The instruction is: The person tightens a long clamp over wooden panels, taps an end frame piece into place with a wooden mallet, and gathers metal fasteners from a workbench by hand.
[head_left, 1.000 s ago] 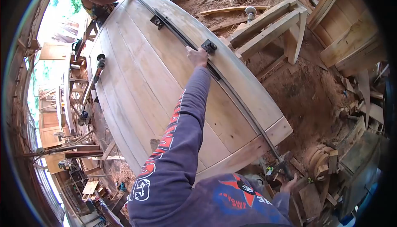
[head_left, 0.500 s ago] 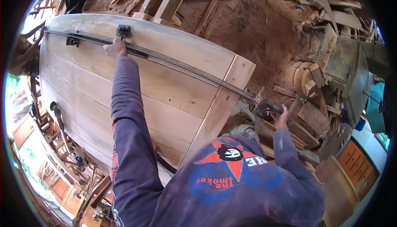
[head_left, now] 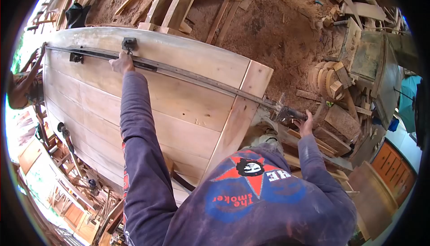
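A long metal bar clamp [head_left: 192,76] lies across a large panel of joined wooden boards [head_left: 152,98], its screw end reaching past the panel's right edge. My left hand [head_left: 122,62] is closed around the bar, just beside a small black metal block [head_left: 129,43]. At the screw end, right of the panel, my right hand [head_left: 305,124] grips the clamp by its threaded part. A second dark block [head_left: 76,57] sits under the bar farther left. Part of each hand's grip is hidden.
Another person's arms [head_left: 30,76] reach to the bar's far left end. Sawdust covers the ground [head_left: 277,31] beyond the panel. Wood offcuts [head_left: 333,80] are piled at the right, and another clamp [head_left: 66,136] hangs on the panel's lower left edge.
The view has shifted slightly, so the panel's left end appears lower. Both my hands keep their places on the bar clamp; the fingers of my right hand have moved a little at the screw end.
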